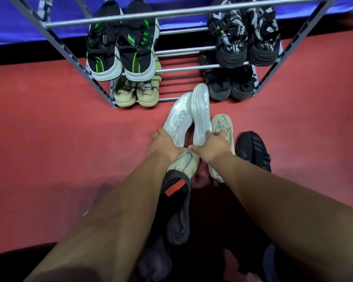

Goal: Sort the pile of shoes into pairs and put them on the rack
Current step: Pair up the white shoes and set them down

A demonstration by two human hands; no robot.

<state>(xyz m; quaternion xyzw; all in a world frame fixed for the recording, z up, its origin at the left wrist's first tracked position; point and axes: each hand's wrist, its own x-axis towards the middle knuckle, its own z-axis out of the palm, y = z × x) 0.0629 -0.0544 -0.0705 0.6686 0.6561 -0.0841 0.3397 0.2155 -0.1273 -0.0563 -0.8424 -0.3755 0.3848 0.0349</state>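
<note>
Two white shoes lie sole-up on the red floor just in front of the rack. My left hand (165, 143) grips the left white shoe (177, 119) at its heel end. My right hand (211, 146) grips the right white shoe (201, 110) near its heel. The metal shoe rack (183, 67) holds a black-and-green pair (122, 47) and a black-and-white patterned pair (247, 37) on an upper tier. Lower down sit a beige pair (136, 92) and a black pair (230, 86).
A cream shoe (222, 127) lies sole-up right of my right hand. Another cream shoe (184, 163) lies under my left wrist, a black shoe with a red tab (175, 188) below it, and a black shoe (253, 149) at the right. Blue cloth (18, 21) hangs behind the rack.
</note>
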